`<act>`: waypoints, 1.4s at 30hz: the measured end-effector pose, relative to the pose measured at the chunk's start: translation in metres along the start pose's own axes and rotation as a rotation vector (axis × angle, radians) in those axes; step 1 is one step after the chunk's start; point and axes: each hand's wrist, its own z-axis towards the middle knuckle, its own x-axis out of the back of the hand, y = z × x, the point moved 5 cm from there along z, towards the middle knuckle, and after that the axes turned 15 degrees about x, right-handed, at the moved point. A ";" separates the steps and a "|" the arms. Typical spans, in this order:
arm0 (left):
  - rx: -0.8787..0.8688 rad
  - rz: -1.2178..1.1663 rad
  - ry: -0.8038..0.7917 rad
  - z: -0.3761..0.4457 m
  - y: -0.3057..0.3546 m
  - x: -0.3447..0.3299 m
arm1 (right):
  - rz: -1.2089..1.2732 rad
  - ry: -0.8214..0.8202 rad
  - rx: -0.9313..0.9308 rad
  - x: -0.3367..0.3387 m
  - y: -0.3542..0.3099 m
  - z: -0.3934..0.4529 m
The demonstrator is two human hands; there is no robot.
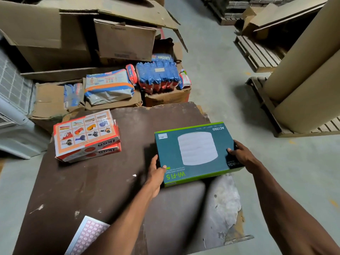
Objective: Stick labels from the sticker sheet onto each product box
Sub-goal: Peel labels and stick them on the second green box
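Head view: two stacked orange boxes (86, 135) sit well left of your fingers; sticker sheet (86, 236) lies nearer you. Your left hand (156, 172) and right hand (241, 153) clamp the teal Wi-Fi box (196, 151) over the tabletop (103, 181).

Two hands in play, left hand (155, 169) and right hand (239, 153). One teal box (195, 151), two stacked orange boxes (86, 135), one sticker sheet (88, 234) at the table's (110, 181) near edge.
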 end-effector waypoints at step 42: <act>0.024 0.239 0.013 0.017 -0.008 0.002 | -0.209 0.175 0.004 -0.032 0.023 0.010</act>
